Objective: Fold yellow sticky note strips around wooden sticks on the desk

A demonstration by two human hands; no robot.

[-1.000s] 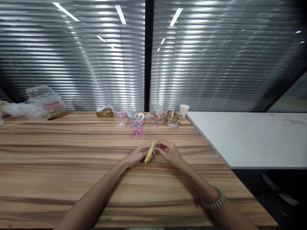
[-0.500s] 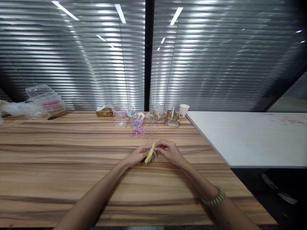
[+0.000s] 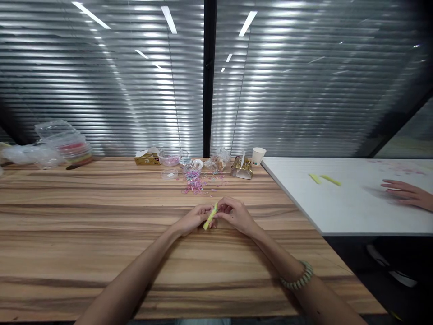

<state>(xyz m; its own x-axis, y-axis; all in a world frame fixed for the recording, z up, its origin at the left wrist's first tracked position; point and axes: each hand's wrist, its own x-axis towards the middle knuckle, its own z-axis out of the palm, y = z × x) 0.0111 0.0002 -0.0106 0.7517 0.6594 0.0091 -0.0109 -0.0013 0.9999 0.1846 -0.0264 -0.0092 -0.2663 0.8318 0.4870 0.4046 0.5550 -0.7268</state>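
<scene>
A narrow yellow strip (image 3: 209, 220), which looks soft and folded, slants between my hands over the wooden table. My left hand (image 3: 193, 220) is closed around its left side, thumb on top. Close to the strip's upper end sits a small blue-green rubber band (image 3: 215, 208). My right hand (image 3: 236, 217) pinches at that band, fingertips against the strip; the exact grip is partly hidden. Beyond my hands lies a loose heap of small pink and purple rubber bands (image 3: 194, 184).
Along the back stand a gold box (image 3: 148, 160), a clear tub (image 3: 171, 158), a gold tissue pack (image 3: 242, 170) and a paper cup (image 3: 258, 156). Stacked plastic containers (image 3: 72, 146) are far left. On the white table (image 3: 341, 210), two yellow strips (image 3: 330, 180) lie near another person's hand (image 3: 407, 193).
My right fingers have shifted slightly left and closer around the strip. Another person's hand has appeared at the right, and two yellow strips now lie on the white table.
</scene>
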